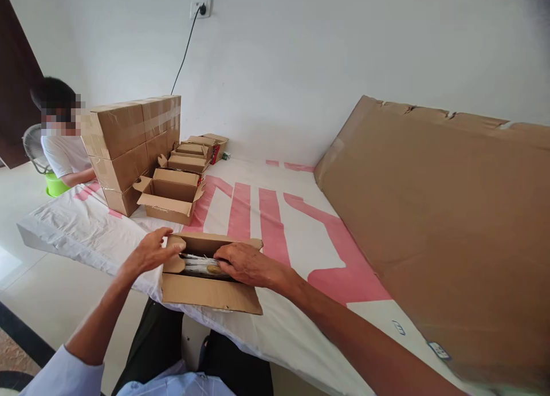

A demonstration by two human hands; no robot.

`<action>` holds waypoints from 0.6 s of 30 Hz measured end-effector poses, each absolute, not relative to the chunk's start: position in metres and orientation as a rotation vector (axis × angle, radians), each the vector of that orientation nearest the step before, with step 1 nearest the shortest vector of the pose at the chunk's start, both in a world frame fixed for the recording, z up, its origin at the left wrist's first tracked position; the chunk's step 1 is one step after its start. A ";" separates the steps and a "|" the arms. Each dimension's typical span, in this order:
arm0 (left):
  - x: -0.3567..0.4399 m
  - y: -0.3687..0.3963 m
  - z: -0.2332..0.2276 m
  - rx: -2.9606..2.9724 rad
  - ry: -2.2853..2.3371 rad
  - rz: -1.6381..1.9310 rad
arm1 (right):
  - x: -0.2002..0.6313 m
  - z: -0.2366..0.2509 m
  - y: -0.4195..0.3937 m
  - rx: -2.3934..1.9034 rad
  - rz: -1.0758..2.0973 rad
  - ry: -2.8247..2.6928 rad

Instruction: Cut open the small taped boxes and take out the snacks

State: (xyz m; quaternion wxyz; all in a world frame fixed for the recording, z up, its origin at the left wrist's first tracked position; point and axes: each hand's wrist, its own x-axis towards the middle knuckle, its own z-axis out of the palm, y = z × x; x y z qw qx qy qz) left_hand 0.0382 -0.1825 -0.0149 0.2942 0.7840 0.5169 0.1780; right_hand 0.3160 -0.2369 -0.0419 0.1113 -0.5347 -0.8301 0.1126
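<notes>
Low in the frame, left of centre, a small open cardboard box [206, 281] sits at the near edge of a white-and-pink sheet [266, 224]. The left hand [150, 251] reaches in from lower left, forearm angled upward, fingers curled loosely over the box's left flap, grip grasping that flap. The right hand [247, 265] comes from lower right, arm stretched long, palm down, fingers flat on the packed contents [197, 265] inside; grip released, pressing rather than clenched.

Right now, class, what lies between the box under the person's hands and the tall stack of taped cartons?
In the head view, one open, empty cardboard box sits between the near box and the taped cartons, on the white-and-pink sheet.
</notes>
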 end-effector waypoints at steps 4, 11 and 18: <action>0.070 -0.192 -0.012 2.274 1.779 0.247 | 0.316 -0.038 -0.238 -1.527 0.461 -2.408; 0.075 -0.183 -0.007 2.317 1.754 0.223 | 0.318 -0.032 -0.243 -1.608 0.540 -2.476; 0.058 -0.192 -0.009 2.282 1.590 0.335 | 0.314 -0.047 -0.243 -1.627 0.470 -2.356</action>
